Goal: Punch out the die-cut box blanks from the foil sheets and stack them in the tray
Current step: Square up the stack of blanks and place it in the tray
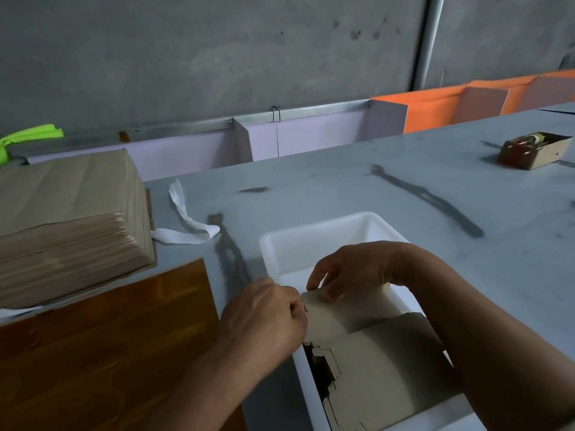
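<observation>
fingers: both sets are curled. those of the left hand point(264, 318) are bunched like a fist and pinch the left edge of a grey-brown card blank point(373, 356). those of the right hand point(351, 275) bend down over the blank's upper corner, thumb and forefinger nipping it.
left hand: lower middle of the frame, knuckles up, right at the tray's left wall.
right hand: just right of and above the left hand. its forearm runs across the blank and off the lower right corner.
card blank: lower right of centre, held tilted over the near part of the tray. its notched cut edge shows at the lower left. whether more blanks lie beneath it i cannot tell.
tray point(314, 234): white and oblong, running from the middle of the frame to the lower right. its far wall and floor show white.
foil sheet point(109, 346): glossy orange-brown, flat at the lower left, beside the left forearm.
stack of sheets point(62, 231): thick pile at the left edge with brown paper over its top.
white strap point(186, 222): curled on the table between the stack and the tray.
small box point(532, 150): upper right, open, with a roll of tape point(319, 139) inside.
table point(342, 181): grey, with dark smears.
green tape point(28, 135): upper left, by the wall.
panels: lilac panels point(320, 132) and orange panels point(435, 110) stand along the table's far edge.
</observation>
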### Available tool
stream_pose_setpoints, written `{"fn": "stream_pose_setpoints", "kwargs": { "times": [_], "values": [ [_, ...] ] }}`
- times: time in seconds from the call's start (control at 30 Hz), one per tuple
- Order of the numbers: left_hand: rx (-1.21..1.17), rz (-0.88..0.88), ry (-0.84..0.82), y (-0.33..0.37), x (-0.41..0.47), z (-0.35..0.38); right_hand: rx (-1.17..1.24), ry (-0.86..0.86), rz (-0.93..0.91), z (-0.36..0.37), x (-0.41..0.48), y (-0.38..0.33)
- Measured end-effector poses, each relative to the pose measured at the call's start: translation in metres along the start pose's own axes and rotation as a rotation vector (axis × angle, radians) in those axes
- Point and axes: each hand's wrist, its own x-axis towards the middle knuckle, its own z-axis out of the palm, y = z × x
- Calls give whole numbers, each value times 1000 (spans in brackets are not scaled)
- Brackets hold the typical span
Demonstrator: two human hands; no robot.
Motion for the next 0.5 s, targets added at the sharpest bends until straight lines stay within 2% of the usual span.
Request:
{"fn": "stream_pose_setpoints", "kwargs": {
  "times": [0.2, 0.3, 0.37, 0.5],
  "values": [
    [-35, -10, 5, 0, 1, 2, -22, -6, 5, -1, 4, -1],
    [-37, -11, 95, 2, 0, 0, -33, -7, 12, -1, 4, -2],
    [-31, 49, 157, 5, 1, 0, -68, 1, 12, -2, 3, -3],
    [-79, 189, 43, 15, 5, 5, -130, -16, 14, -5, 1, -8]
  ]
}}
